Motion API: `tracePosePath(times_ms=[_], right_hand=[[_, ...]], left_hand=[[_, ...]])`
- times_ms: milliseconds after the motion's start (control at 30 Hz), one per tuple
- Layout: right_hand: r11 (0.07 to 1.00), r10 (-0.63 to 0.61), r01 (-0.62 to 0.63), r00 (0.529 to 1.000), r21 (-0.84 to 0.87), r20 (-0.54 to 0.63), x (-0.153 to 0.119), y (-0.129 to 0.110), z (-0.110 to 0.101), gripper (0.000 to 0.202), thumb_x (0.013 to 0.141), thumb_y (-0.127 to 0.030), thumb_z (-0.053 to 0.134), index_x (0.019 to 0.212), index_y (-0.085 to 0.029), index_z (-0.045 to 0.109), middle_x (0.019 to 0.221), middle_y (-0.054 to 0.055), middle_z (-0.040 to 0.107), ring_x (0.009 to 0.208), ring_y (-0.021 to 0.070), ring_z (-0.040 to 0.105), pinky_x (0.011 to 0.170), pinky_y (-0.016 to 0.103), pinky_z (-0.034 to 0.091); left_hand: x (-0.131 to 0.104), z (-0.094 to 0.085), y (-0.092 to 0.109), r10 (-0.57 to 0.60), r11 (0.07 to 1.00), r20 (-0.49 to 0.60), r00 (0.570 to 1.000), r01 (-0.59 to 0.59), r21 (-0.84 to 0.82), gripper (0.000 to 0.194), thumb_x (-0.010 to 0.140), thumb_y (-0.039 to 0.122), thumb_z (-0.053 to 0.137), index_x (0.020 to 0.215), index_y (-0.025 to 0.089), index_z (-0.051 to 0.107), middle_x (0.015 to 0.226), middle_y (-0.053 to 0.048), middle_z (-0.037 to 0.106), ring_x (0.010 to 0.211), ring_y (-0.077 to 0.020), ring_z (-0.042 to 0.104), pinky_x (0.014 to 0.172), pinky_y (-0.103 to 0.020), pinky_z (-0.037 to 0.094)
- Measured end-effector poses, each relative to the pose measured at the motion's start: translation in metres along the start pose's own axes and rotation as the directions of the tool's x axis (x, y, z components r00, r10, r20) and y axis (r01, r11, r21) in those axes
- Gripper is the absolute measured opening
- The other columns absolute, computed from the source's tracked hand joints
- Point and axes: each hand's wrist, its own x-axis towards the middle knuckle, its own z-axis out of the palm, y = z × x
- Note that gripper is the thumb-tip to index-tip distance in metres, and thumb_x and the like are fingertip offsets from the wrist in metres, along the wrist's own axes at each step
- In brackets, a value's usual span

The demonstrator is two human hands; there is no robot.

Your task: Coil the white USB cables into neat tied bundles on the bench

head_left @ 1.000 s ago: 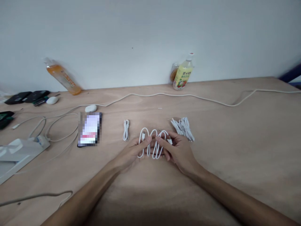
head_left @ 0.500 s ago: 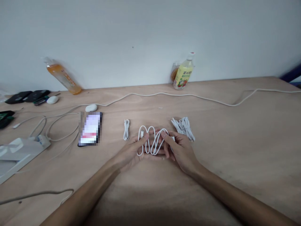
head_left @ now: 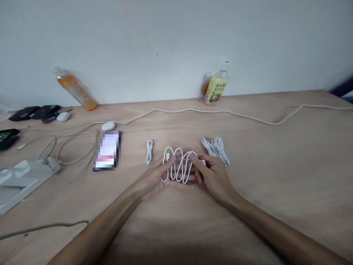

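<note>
Between my hands is a white charging cable (head_left: pixel 179 173), laid in loose zigzag loops. My left hand (head_left: pixel 157 175) lies under its left part, the thumb pressing the loops near a small white plug (head_left: pixel 167 156). At the other side my right hand (head_left: pixel 213 175) pinches the right-hand loops between thumb and fingers, and a white connector end (head_left: pixel 203 162) shows beside its fingers. Beyond my left hand lies a small folded white cable (head_left: pixel 149 151). Past my right hand is a bundle of several white cables (head_left: pixel 216 149).
A phone (head_left: pixel 108 151) lies to the left, near a white earbud case (head_left: pixel 108 126). Farther left stands a white power strip (head_left: pixel 30 180) with cords. One long white cable (head_left: pixel 209 111) crosses the back. An orange drink bottle (head_left: pixel 77 92) and a yellow-labelled bottle (head_left: pixel 217 86) lean against the wall.
The loops on the right side have spread slightly apart as my right fingers shifted on them. Both hands keep hold of the cable. The whole view has moved a little.
</note>
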Motion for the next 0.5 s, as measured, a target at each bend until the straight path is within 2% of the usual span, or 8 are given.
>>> tracePosePath(times_ms=[233,367,500], right_hand=[[1.000,0.007,-0.007,1.000,0.008,-0.002,0.0000,-0.0013,0.0002,0.061,0.090,-0.074,0.069,0.054,-0.025,0.059,0.044,-0.003,0.046,0.045,0.0143,0.044,0.045,0.027,0.037],[1.000,-0.007,0.007,1.000,0.008,-0.013,-0.0006,-0.0031,0.0008,0.060,0.090,-0.074,0.069,0.056,-0.024,0.060,0.045,-0.004,0.045,0.046,0.0137,0.041,0.046,0.027,0.037],[1.000,-0.013,0.013,1.000,0.006,-0.009,-0.0011,-0.0046,0.0011,0.060,0.091,-0.072,0.070,0.055,-0.025,0.058,0.045,-0.004,0.043,0.046,0.0135,0.040,0.047,0.027,0.036]], left_hand=[[-0.0025,0.0010,0.0004,0.009,1.000,0.037,0.999,-0.010,0.013,0.065,0.103,0.036,0.073,0.162,0.022,0.050,0.136,-0.023,0.075,0.115,-0.0375,0.079,0.099,-0.053,0.062],[-0.0042,0.0012,0.0015,0.023,0.996,0.063,0.998,-0.028,0.084,0.080,0.095,0.022,0.082,0.165,0.031,0.046,0.147,-0.020,0.070,0.113,-0.0361,0.080,0.098,-0.050,0.063],[-0.0038,0.0005,0.0016,0.034,0.996,0.075,0.997,-0.040,0.082,0.083,0.094,0.019,0.081,0.166,0.037,0.043,0.157,-0.018,0.062,0.115,-0.0368,0.079,0.098,-0.052,0.063]])
